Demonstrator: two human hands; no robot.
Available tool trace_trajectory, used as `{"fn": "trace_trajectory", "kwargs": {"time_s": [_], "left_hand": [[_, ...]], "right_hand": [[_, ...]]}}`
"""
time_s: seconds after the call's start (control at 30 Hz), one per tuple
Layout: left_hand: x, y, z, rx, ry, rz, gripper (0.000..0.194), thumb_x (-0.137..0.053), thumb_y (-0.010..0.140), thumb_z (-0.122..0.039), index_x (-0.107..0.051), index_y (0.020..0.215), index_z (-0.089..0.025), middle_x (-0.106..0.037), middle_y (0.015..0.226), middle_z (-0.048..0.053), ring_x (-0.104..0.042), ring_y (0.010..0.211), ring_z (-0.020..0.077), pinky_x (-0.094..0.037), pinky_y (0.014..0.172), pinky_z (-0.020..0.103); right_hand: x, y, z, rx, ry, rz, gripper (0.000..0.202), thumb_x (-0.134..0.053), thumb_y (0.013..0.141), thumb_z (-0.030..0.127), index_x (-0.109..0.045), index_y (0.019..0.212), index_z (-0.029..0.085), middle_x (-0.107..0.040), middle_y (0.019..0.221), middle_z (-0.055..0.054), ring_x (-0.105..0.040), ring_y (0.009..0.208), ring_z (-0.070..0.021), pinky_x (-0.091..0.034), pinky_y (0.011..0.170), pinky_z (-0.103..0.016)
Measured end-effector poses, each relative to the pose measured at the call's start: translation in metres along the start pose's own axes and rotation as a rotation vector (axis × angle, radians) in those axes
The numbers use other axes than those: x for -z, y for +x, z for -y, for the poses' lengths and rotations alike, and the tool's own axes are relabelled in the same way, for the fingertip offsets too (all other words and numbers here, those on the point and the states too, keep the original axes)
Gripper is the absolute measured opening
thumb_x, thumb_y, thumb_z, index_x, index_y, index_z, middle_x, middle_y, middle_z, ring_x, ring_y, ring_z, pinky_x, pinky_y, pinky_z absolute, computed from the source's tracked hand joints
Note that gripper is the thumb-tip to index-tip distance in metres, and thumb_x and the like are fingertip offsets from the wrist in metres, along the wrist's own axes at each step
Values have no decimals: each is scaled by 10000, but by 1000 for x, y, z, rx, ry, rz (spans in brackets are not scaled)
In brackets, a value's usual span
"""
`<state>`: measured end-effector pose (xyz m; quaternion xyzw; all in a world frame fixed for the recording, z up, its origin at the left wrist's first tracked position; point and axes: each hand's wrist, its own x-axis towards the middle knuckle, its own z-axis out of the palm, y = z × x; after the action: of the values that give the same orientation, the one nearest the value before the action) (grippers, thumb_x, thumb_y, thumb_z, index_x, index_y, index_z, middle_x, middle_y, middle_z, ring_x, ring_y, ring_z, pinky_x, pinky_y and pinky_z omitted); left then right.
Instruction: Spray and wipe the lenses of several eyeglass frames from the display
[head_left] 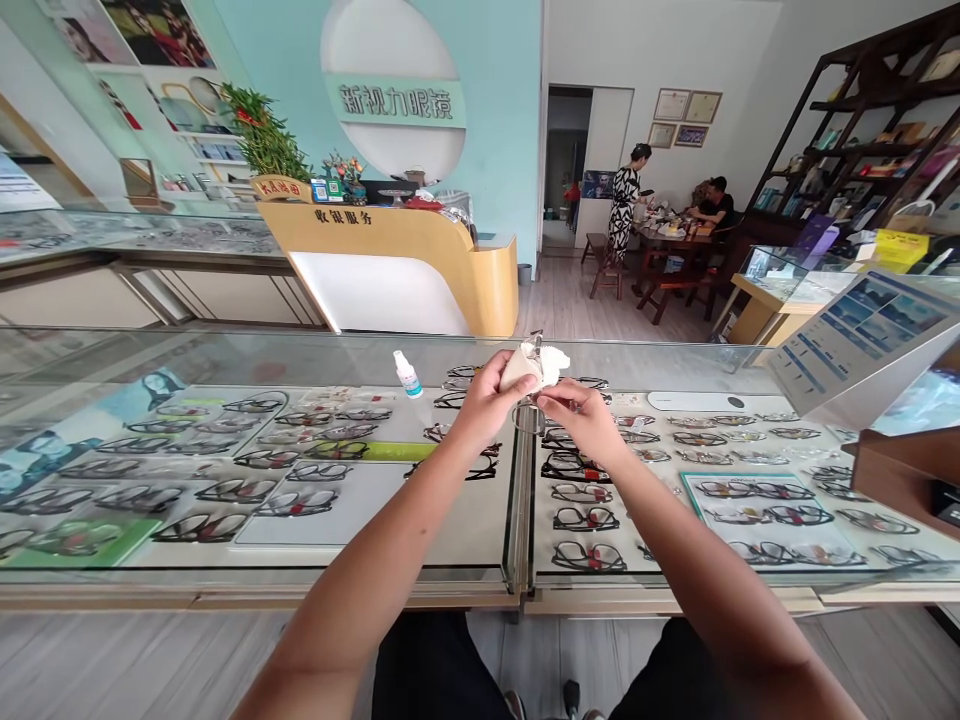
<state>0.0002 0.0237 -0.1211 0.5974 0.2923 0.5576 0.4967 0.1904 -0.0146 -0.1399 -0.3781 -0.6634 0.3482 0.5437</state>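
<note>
Above the glass counter, my left hand (491, 395) is closed round a white cloth (553, 364), which is wrapped about part of a pair of glasses (529, 418). My right hand (581, 412) pinches the glasses from the right, close under the cloth. One lens hangs below the cloth between my hands, and a thin part of the frame sticks up above it. A small white spray bottle (408, 375) with a blue label stands on the counter, left of my left hand.
The glass display counter (480, 590) holds rows of glasses. A tilted information board (862, 335) and a brown box (904, 480) are at the right. Behind are a wooden cash desk (495, 285) and two people at a table (675, 238).
</note>
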Motion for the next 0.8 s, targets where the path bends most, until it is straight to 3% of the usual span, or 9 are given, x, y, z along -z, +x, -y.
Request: {"fn": "trace_trajectory", "kwargs": {"time_s": [0.13,0.33,0.5,0.63,0.8], "left_hand": [[0,1,-1,22,-73,-9,618,-1030,730,-589,-736,1102,-192,-766,995,34,-686,893,199,-544,793,292],[-1,0,-4,89,-164,34,579,-1047,727,-560,-778,1089,-196,-770,943,31,-674,807,177,-541,754,298],[1,1,-3,112,-201,-22,614,-1076,680,-550,-789,1087,-191,-767,905,19,-672,763,160,-541,732,289],[-2,0,-1,120,-237,-5,607,-1087,672,-536,-778,1062,-189,-780,921,21,-681,777,160,-543,724,281],[1,-1,-4,149,-265,67,606,-1084,691,-470,-758,1129,-206,-803,997,33,-724,834,190,-579,769,310]], "right_hand": [[-2,2,-2,-53,103,52,281,-850,932,553,-934,984,290,-788,974,-44,-678,1009,-258,-507,1013,-433],[-4,-1,3,-251,371,76,352,-936,832,625,-930,948,292,-832,1057,-39,-704,1103,-278,-482,1146,-462],[-6,-2,9,-292,386,110,400,-962,809,630,-943,1026,295,-845,1166,-51,-700,1236,-299,-443,1226,-474],[-9,-2,8,-263,407,86,368,-950,824,625,-926,975,290,-851,1087,-40,-705,1165,-283,-456,1187,-462],[-8,0,4,-281,482,31,297,-949,791,549,-888,877,271,-833,949,-16,-680,986,-239,-491,1003,-395]]}}
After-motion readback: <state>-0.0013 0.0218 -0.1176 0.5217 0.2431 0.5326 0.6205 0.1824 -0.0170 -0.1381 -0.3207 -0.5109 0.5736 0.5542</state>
